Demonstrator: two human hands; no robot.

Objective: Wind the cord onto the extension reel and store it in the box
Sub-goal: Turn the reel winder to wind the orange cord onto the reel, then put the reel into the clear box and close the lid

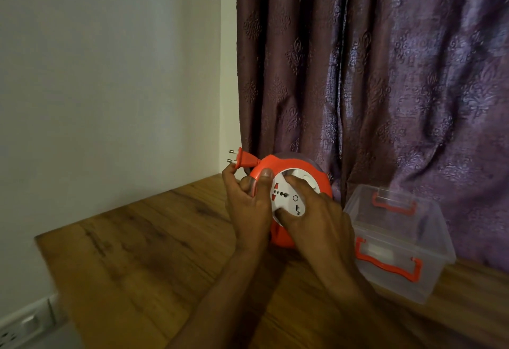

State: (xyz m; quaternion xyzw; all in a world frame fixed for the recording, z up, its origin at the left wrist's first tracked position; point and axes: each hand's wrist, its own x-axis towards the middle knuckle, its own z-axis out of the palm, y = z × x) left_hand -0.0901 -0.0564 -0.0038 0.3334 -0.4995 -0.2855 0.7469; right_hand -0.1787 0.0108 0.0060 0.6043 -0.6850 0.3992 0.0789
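Observation:
An orange extension reel (316, 180) with a white socket face (287, 198) is held upright just above the wooden table (154, 246). My left hand (249, 205) grips its left rim, thumb over the orange edge. My right hand (316, 219) presses fingers onto the white socket disc. The orange two-pin plug (242, 159) sticks out at the reel's upper left, pins pointing left, close against the housing. No loose cord shows. A clear plastic box (438, 241) with orange clasps (388, 263) stands open to the right of the reel.
A purple patterned curtain (385, 73) hangs directly behind the reel and box. A white wall (110, 73) runs along the left. The table's left edge drops off near a white wall socket strip (24, 324) at the lower left.

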